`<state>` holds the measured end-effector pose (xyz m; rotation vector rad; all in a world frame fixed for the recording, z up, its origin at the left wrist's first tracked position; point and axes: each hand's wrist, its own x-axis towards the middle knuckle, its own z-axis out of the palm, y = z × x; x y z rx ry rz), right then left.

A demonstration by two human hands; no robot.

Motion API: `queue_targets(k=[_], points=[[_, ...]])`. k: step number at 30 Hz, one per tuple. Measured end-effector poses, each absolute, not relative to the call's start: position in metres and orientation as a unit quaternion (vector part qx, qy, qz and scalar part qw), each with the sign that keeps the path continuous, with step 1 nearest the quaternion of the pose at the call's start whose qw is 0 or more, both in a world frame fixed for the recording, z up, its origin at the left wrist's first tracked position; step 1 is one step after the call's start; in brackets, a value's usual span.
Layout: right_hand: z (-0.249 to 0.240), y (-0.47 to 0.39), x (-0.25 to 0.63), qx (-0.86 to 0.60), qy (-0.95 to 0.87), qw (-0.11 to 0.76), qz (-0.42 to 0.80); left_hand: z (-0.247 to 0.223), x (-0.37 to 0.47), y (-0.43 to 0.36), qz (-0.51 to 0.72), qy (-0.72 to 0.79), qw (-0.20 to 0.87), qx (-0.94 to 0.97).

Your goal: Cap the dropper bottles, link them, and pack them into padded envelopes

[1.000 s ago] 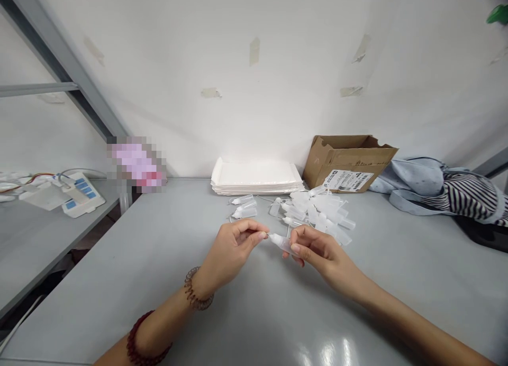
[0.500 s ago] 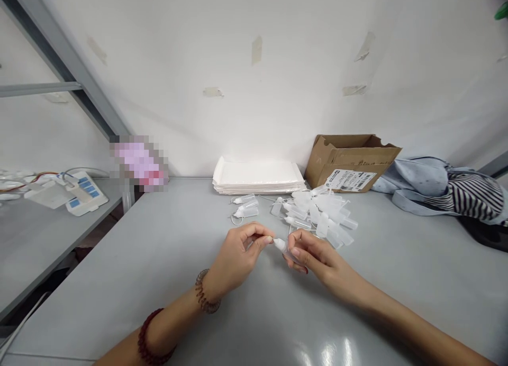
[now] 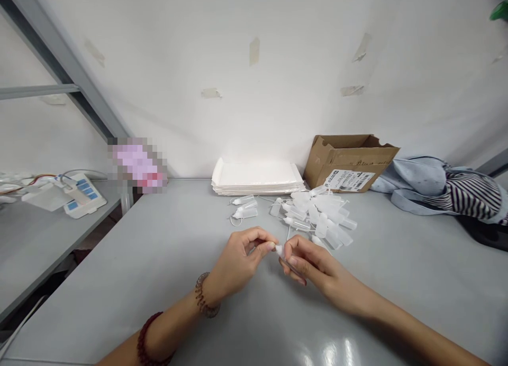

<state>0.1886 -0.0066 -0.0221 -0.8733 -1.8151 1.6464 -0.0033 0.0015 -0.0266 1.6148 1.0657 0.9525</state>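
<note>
Between my hands is a small translucent squeeze bottle point(image 3: 280, 251) with a white tip, tilted toward the left. My right hand point(image 3: 311, 263) wraps its fingers round the bottle's body and covers much of it. Thumb and forefinger of my left hand point(image 3: 244, 257) pinch at the tip end; whatever lies inside that pinch is hidden. Just beyond my right hand lies a loose heap of similar bottles point(image 3: 333, 231), several with white caps and thin loops. Two more bottles point(image 3: 245, 212) lie apart from the heap, farther left.
A stack of white envelopes point(image 3: 257, 178) lies against the wall, beside an open cardboard box point(image 3: 349, 162). Light blue and striped cloth point(image 3: 428, 183) is bundled at the right. On the lower surface at left sits a white device with blue keys point(image 3: 85, 197).
Both hands have shifted slightly down with the bottle, and my right hand has moved a little closer to my left. The things on the table lie as before.
</note>
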Motion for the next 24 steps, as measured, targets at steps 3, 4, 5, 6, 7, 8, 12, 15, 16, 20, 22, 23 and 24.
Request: queue_targets(k=[3, 4, 5, 6, 7, 8, 12, 15, 16, 20, 22, 23, 24], points=[[-0.024, -0.006, 0.19, -0.338, -0.696, 0.256, 0.579, -0.024, -0.004, 0.001, 0.384, 0.436, 0.471, 0.664], [-0.025, -0.005, 0.19, -0.343, -0.706, 0.254, 0.565, -0.023, -0.004, 0.001, 0.381, 0.437, 0.469, 0.666], [-0.027, -0.005, 0.191, -0.348, -0.716, 0.253, 0.55, -0.021, -0.004, 0.001, 0.378, 0.438, 0.466, 0.669], [-0.028, -0.004, 0.191, -0.351, -0.725, 0.253, 0.536, -0.019, -0.004, 0.0, 0.374, 0.439, 0.462, 0.673], [-0.029, -0.003, 0.192, -0.354, -0.734, 0.255, 0.521, -0.018, -0.004, 0.0, 0.373, 0.442, 0.457, 0.676], [-0.03, -0.003, 0.192, -0.357, -0.744, 0.257, 0.503, -0.017, -0.004, 0.0, 0.374, 0.448, 0.449, 0.676], [-0.032, 0.0, 0.193, -0.356, -0.813, 0.265, 0.377, -0.018, -0.004, 0.0, 0.396, 0.498, 0.413, 0.652], [-0.033, 0.002, 0.192, -0.327, -0.86, 0.263, 0.289, -0.022, -0.003, 0.002, 0.389, 0.521, 0.396, 0.649], [-0.033, 0.002, 0.192, -0.319, -0.872, 0.261, 0.265, -0.023, -0.003, 0.002, 0.384, 0.522, 0.396, 0.65], [-0.035, 0.002, 0.192, -0.303, -0.899, 0.257, 0.183, -0.022, -0.001, -0.001, 0.37, 0.515, 0.39, 0.668], [-0.038, 0.002, 0.192, -0.296, -0.907, 0.258, 0.151, -0.021, -0.001, -0.003, 0.362, 0.514, 0.368, 0.685], [-0.039, 0.002, 0.193, -0.294, -0.91, 0.257, 0.139, -0.021, 0.0, -0.003, 0.358, 0.515, 0.358, 0.692], [-0.041, 0.003, 0.193, -0.293, -0.912, 0.256, 0.131, -0.021, 0.0, -0.004, 0.353, 0.515, 0.354, 0.696]])
